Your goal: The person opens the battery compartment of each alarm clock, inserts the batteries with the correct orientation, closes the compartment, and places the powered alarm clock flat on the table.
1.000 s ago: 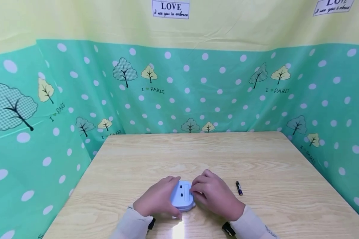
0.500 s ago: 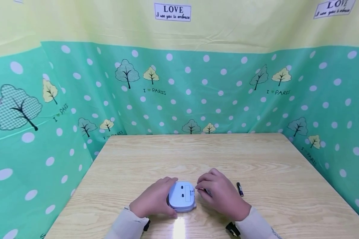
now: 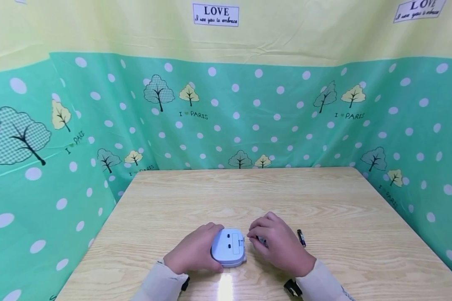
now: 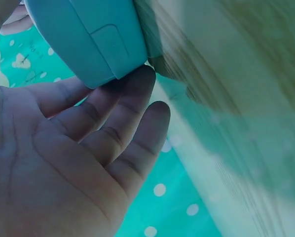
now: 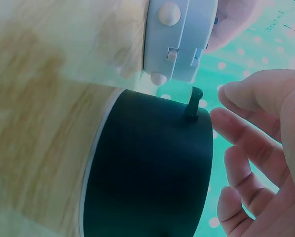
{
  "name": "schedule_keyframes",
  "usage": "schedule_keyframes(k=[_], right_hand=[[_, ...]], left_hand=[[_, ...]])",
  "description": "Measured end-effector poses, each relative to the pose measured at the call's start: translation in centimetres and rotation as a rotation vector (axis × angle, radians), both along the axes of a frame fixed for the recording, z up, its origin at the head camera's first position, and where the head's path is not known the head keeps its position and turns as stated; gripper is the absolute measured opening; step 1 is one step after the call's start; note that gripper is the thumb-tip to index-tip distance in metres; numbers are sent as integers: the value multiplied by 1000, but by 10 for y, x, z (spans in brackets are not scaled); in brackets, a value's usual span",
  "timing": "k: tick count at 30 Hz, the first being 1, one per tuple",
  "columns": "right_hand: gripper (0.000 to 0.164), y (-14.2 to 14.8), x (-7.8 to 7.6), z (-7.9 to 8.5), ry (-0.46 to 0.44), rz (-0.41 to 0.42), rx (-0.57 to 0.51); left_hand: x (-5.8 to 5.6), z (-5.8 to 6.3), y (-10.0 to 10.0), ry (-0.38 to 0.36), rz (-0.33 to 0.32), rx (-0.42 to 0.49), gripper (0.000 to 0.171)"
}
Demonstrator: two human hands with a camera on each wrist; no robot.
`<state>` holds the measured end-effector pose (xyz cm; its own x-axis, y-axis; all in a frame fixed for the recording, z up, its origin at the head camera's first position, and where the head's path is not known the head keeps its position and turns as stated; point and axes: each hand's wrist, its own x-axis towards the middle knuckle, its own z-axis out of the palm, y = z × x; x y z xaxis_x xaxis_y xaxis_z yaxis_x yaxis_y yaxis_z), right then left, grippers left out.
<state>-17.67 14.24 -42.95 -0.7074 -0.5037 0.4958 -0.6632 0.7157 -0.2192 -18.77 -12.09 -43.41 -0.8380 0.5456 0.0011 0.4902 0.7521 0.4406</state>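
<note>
A light blue rounded-square device (image 3: 224, 253) lies flat on the table, a rectangular battery cover (image 3: 236, 243) and two dark slots facing up. My left hand (image 3: 197, 251) grips its left side between thumb and fingers; in the left wrist view the fingers (image 4: 132, 96) press its edge. Just to the right, my right hand (image 3: 278, 244) hovers with loosely curled fingers. Beneath it stands a black round-sided object (image 5: 147, 163) with a small tab (image 5: 194, 102), mostly hidden in the head view. Thumb and index tips are close to the tab, apart from each other.
A small dark cylindrical battery (image 3: 301, 237) lies on the wooden table (image 3: 245, 196), right of my right hand. A green and yellow printed curtain (image 3: 226, 108) encloses the back and sides.
My right hand has moved right, off the device's right edge, exposing the latch on the cover. The left hand and device have shifted slightly left. Little differs over the last half second.
</note>
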Motion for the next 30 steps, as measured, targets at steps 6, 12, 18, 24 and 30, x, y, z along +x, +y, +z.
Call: schedule_keyframes(k=[6, 12, 18, 24, 30], right_hand=[[8, 0, 0, 0, 7, 8, 0], [7, 1, -1, 0, 9, 4, 7], [8, 2, 0, 1, 3, 3, 8], [8, 2, 0, 2, 5, -6, 7], [6, 2, 1, 3, -1, -20, 9]], left_hand=[[-1, -3, 0, 30, 15, 19, 93], [1, -2, -2, 122, 48, 37, 86], [2, 2, -1, 153, 72, 32, 83], [4, 6, 0, 200, 109, 22, 85], [8, 12, 2, 240, 168, 14, 84]])
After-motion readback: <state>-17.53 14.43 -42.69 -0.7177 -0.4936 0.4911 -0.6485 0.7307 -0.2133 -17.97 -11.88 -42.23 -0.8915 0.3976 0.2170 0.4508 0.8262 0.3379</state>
